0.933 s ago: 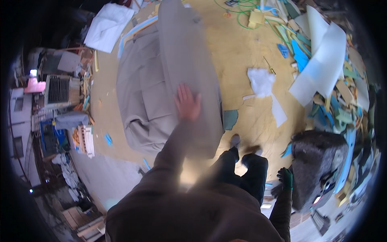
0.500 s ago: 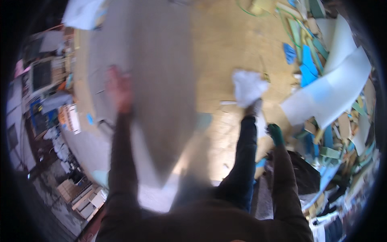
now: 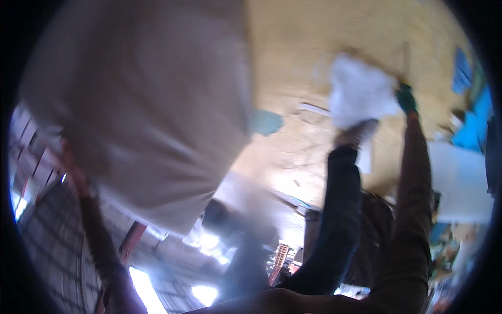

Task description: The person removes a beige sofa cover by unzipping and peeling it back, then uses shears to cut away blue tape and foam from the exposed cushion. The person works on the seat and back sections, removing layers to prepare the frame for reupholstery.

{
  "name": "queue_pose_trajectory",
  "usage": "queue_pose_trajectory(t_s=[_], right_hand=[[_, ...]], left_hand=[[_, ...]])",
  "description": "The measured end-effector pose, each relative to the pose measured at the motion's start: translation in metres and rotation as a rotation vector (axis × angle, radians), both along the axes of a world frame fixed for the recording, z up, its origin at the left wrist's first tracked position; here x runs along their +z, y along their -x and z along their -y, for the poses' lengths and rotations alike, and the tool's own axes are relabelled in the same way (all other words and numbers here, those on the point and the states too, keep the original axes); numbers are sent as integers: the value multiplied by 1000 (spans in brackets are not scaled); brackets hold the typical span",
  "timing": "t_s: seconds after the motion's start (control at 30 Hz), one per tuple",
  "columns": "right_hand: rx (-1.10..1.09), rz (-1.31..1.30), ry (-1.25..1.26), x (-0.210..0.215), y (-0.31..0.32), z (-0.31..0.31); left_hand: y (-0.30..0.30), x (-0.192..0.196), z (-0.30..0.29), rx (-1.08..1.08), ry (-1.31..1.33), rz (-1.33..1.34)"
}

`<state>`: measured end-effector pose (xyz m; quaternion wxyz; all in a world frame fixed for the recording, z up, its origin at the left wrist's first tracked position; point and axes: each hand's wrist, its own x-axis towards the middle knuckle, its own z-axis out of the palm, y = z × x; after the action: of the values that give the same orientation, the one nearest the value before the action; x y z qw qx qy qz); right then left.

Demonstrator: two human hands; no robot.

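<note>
A large grey-brown sheet (image 3: pixel 157 104) fills the left half, its near-left part raised and creased. My bare left hand (image 3: pixel 70 159) grips its left edge; the fingers are blurred and partly hidden. My right hand (image 3: pixel 407 99), in a dark green glove, is closed on a thin tool (image 3: pixel 406 60), whose yellowish handle end shows at the fingers. A narrow shaft points away from me; its exact kind is too blurred to make out. Just left of that hand, a crumpled white piece (image 3: pixel 361 94) lies on the tan board (image 3: pixel 314 31), my foot (image 3: pixel 358 132) at its near edge.
A pale green scrap (image 3: pixel 266 122) and a white strip (image 3: pixel 315 109) lie on the board. Blue pieces (image 3: pixel 462 70) and a white sheet (image 3: pixel 460 180) are on the right. Dark cloth (image 3: pixel 374 235) hangs beside my leg.
My left hand went from lying on the sheet to its left edge, which has risen. My right hand moved forward and took hold of the thin tool. My view has tilted.
</note>
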<state>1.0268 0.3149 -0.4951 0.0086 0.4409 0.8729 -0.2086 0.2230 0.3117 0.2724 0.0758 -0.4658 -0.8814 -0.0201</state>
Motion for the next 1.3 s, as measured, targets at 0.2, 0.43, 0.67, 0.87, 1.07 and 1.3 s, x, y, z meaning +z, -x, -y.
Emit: queue_pose_trajectory(t_s=[0.2, 0.43, 0.67, 0.87, 1.07, 1.3], right_hand=[[-542, 330, 316, 145, -37, -2], [-749, 396, 510, 339, -107, 62], [-714, -343, 826, 457, -165, 217], [-875, -474, 954, 573, -86, 258], [-944, -1030, 1072, 753, 55, 313], [-663, -1224, 1550, 834, 287, 386]], left_hand=[[-32, 9, -9, -210, -13, 206], [-31, -7, -25, -391, -34, 83], [-20, -35, 1, -525, -56, -118], [-52, -30, 111, -369, 16, -91], [-138, 7, 480, -199, 33, 130], [-194, 7, 934, 458, 470, 951]])
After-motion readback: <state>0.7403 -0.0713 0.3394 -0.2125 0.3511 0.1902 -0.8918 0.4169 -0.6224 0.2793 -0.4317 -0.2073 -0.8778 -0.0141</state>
